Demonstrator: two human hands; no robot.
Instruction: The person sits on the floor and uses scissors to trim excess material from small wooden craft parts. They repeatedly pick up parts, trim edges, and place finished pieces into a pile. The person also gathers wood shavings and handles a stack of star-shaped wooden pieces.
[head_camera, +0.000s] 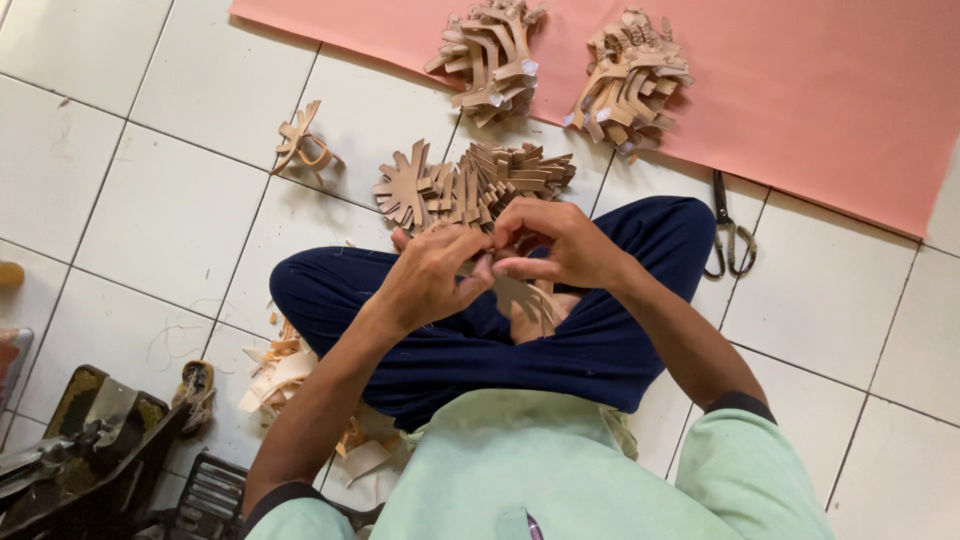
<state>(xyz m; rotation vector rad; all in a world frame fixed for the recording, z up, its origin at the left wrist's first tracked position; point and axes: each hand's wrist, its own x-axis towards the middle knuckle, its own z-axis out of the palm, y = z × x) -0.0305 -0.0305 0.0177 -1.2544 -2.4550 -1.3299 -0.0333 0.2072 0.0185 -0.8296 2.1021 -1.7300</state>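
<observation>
Tan cutout pinched over our lap

Tan cutout (520, 295) sits between both hands above our crossed legs; our left hand (430, 275) and right hand (560, 245) have fingers clamped on it; a fanned stack of cutouts (470, 185) lies just beyond on the tiled floor (150, 200); scissors (730, 240) rest beside our knee; we judge a hard tug could tear a thin arm, or the piece could drop among scraps (280, 370).

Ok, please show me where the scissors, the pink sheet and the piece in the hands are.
scissors (731, 240): head view, on the handle loops.
pink sheet (830, 90): head view, on a bare part.
tan cut-out piece (522, 296): head view, on the part below the fingers.
</observation>
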